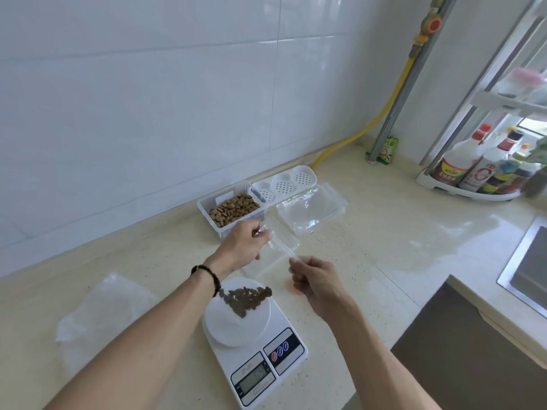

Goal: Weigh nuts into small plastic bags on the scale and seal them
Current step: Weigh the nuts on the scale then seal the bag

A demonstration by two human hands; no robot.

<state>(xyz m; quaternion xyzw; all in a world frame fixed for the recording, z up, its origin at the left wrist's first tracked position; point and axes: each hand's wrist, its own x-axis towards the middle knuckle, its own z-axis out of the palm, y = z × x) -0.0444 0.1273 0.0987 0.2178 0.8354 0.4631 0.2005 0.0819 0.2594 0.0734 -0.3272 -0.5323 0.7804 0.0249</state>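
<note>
A small clear plastic bag is stretched in the air between both hands, above the counter just beyond the scale. My left hand pinches its far top corner and my right hand pinches the near end. The white digital scale stands close to me. A pile of brown nuts lies on its round platform, apparently inside a clear bag. A clear tub of nuts sits by the wall behind my left hand.
A stack of clear bags lies right of the tub, with a white perforated lid behind it. Crumpled clear plastic lies at the left. Sauce bottles on a rack stand far right, a sink at the right edge.
</note>
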